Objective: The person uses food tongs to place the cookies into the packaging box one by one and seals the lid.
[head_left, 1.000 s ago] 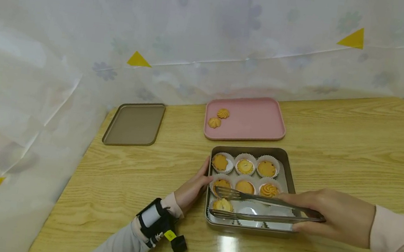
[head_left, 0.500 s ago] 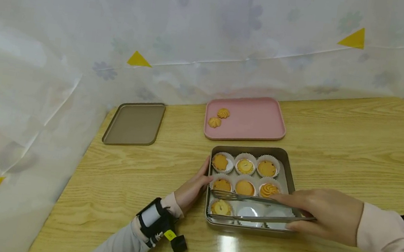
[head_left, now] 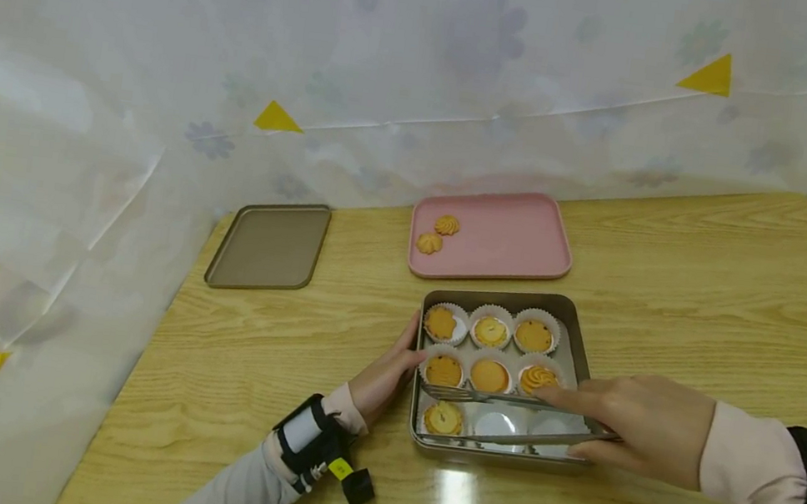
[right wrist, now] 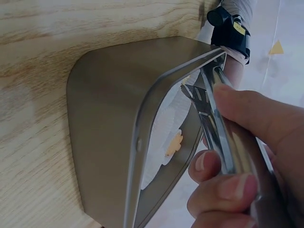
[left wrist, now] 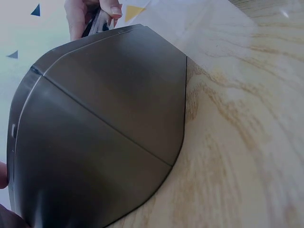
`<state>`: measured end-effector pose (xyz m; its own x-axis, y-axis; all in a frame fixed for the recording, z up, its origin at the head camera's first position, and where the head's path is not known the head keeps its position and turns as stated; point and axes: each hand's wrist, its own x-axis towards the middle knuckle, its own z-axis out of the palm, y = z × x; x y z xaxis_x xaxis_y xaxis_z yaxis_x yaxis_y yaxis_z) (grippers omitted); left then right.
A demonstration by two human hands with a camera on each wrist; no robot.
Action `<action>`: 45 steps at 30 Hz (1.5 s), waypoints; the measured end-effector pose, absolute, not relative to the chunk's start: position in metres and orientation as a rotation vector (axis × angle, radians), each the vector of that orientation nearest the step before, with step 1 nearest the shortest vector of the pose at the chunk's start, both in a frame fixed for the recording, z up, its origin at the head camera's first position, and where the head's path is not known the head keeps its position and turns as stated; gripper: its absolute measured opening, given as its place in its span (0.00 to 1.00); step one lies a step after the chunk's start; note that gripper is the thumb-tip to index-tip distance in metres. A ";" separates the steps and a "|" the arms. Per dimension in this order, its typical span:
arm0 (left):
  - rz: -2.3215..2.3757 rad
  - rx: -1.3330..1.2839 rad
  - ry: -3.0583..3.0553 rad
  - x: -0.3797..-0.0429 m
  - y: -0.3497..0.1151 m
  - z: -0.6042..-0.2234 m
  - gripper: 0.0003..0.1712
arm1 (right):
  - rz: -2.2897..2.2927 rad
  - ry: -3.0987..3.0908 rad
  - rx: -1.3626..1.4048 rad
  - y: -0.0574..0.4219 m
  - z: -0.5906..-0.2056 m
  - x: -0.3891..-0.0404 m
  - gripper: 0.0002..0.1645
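A dark metal tin (head_left: 499,460) sits flat, open-topped, holding seven golden cookies (head_left: 489,376) in white fluted paper cups (head_left: 496,424). Silver tongs (head_left: 524,437) extend over its 6 o'clock side, arms spread, tips toward 9 o'clock, on either side of a round yellow cookie (head_left: 444,417) at the tin's 8 o'clock; whether they touch it is unclear.

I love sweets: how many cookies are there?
9 cookies: two on the pink tray; in the tin, three in the far row, three in the middle, one at front left. The tongs might hide another.

Shiny metal tongs (head_left: 530,437), smooth metal tin (left wrist: 118,95), paper cups (head_left: 458,330)
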<state>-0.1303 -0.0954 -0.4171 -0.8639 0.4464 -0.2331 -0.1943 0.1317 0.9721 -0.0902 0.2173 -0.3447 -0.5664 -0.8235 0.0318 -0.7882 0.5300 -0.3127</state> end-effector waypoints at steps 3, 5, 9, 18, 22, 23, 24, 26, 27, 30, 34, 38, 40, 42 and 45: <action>1.780 0.249 1.946 -0.130 -0.095 -0.417 0.41 | -0.426 2.649 -1.408 0.217 -0.345 -0.090 0.32; 1.776 0.252 1.949 -0.130 -0.096 -0.417 0.41 | -0.407 2.660 -1.423 0.216 -0.345 -0.091 0.32; 1.772 0.251 1.951 -0.130 -0.096 -0.417 0.41 | -0.389 2.670 -1.436 0.216 -0.346 -0.091 0.32; 1.782 0.233 1.948 -0.130 -0.095 -0.418 0.41 | -0.366 2.682 -1.422 0.217 -0.345 -0.091 0.33; 1.778 0.231 1.947 -0.130 -0.095 -0.418 0.42 | -0.384 2.680 -1.413 0.219 -0.343 -0.091 0.34; 1.779 0.230 1.946 -0.130 -0.095 -0.418 0.42 | -0.383 2.682 -1.414 0.219 -0.342 -0.091 0.34; 1.779 0.227 1.945 -0.130 -0.095 -0.418 0.42 | -0.381 2.687 -1.410 0.220 -0.342 -0.091 0.34; 1.775 0.227 1.948 -0.130 -0.095 -0.418 0.42 | -0.380 2.701 -1.413 0.221 -0.340 -0.091 0.34; 1.773 0.229 1.949 -0.130 -0.095 -0.417 0.42 | -0.381 2.707 -1.409 0.222 -0.339 -0.091 0.34; 1.772 0.232 1.952 -0.130 -0.096 -0.418 0.42 | -0.393 2.720 -1.398 0.225 -0.336 -0.092 0.36; 1.774 0.234 1.953 -0.130 -0.096 -0.417 0.42 | -0.447 2.724 -1.397 0.230 -0.329 -0.097 0.37; 1.771 0.232 1.956 -0.130 -0.096 -0.417 0.42 | -0.469 2.756 -1.371 0.234 -0.322 -0.105 0.36; 1.772 0.229 1.954 -0.130 -0.096 -0.417 0.42 | -0.449 2.775 -1.315 0.235 -0.319 -0.109 0.36; 1.772 0.224 1.954 -0.130 -0.095 -0.417 0.42 | -0.431 2.783 -1.245 0.235 -0.316 -0.114 0.37; 1.778 0.213 1.952 -0.130 -0.095 -0.417 0.42 | -0.414 2.794 -1.157 0.235 -0.313 -0.121 0.37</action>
<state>-0.1300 -0.0953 -0.4174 -0.8690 0.4288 -0.2471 -0.2061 0.1402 0.9684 -0.1215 0.2351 -0.3125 -0.7092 -0.7047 0.0216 -0.6807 0.6764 -0.2815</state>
